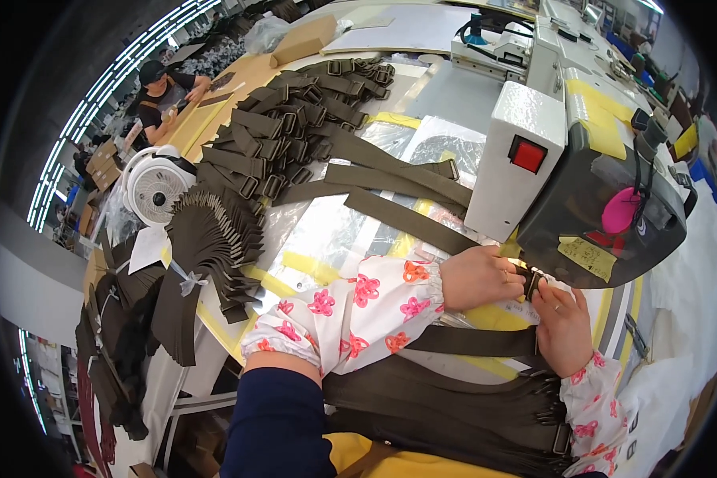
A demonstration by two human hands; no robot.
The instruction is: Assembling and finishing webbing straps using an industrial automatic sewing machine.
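Note:
My left hand (476, 279), in a white flowered sleeve cover, pinches the end of a dark olive webbing strap beneath the machine head. My right hand (566, 331) grips the metal buckle (532, 282) at that end from the other side. A dark strap (410, 221) runs away to the left from behind my left hand. Just above my fingers is the machine's white housing (511, 171) with a red switch, beside a dark smoky cover (593, 203). Another strap (474, 340) lies below my left wrist and reaches my right hand. The needle area is partly hidden.
Many buckled straps (271, 135) are heaped at the far left, near a tied strap bundle (185, 295) and a white fan (158, 193). More straps (438, 402) lie before me. Small snips (636, 336) rest at right. A person (163, 99) works beyond.

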